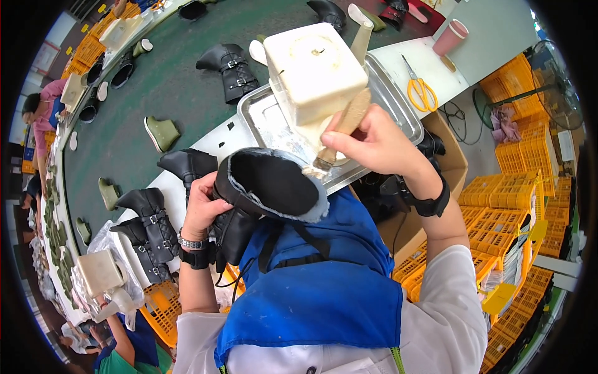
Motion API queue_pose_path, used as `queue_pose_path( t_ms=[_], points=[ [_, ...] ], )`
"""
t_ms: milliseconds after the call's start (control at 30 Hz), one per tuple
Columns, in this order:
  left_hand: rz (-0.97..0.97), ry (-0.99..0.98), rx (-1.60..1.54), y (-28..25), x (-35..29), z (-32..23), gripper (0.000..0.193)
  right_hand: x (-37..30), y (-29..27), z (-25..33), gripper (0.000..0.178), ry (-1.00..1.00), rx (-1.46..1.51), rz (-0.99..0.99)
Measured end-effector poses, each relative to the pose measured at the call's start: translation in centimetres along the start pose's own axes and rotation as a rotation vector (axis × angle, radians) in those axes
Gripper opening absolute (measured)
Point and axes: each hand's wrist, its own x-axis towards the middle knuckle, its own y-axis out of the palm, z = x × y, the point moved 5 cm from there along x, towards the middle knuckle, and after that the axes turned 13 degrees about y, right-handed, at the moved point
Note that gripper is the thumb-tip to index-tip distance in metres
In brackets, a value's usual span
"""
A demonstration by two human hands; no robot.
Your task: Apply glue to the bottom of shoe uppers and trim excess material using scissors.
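A black boot (240, 196) is tilted in front of my body, its wide opening facing up toward me. My left hand (200, 209) grips the boot by its side, fingers wrapped over the edge. Around the opening runs a rough grey-white rim. Closed on the wooden handle of a flat brush (354, 115), my right hand (380, 140) holds it with bristles down. The bristle tip is close to the rim's right side; whether they touch I cannot tell. Just beyond stands a white plastic container (314, 75) in a shallow metal tray (398, 106).
Scissors with orange handles (422, 93) and a pink cup (451, 38) lie right of the tray. Black buckled boots (229, 71) and green boot pieces (162, 133) rest on the green table (193, 93). Yellow-orange crates (498, 193) stack at right. Other people work at left.
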Motion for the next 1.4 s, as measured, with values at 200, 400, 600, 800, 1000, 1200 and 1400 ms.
queue_pose_path(
  t_ms=[200,400,600,800,1000,1200,1400],
  points=[
    [-0.143,0.032,-0.073,-1.2,0.0,0.5,0.034,-1.1,-1.9,-1.1,0.018,0.043,0.197,-0.102],
    [-0.541,-0.200,-0.621,-3.3,-2.2,2.6,0.022,-2.6,-5.5,-5.3,0.022,0.042,0.703,-0.598],
    [-0.453,0.091,-0.462,-7.4,-1.4,-4.6,0.043,-4.6,-6.2,-8.6,0.021,0.044,0.817,-0.629],
    [-0.754,0.056,0.269,-22.9,-2.3,-8.5,0.026,-4.5,-5.8,-8.0,0.020,-0.010,0.806,-0.626],
    [-0.949,-0.021,1.606,-31.8,-0.6,-6.5,0.029,-4.2,-4.8,-7.5,0.018,-0.011,0.682,-0.660],
    [-0.923,-0.378,1.962,-35.3,0.4,-0.1,0.026,-4.8,-4.5,-6.7,0.018,-0.038,0.596,-0.723],
    [-0.079,-0.722,1.442,-38.1,1.8,8.3,0.035,-4.8,-4.3,-6.0,0.017,-0.039,0.619,-0.718]
  ],
)
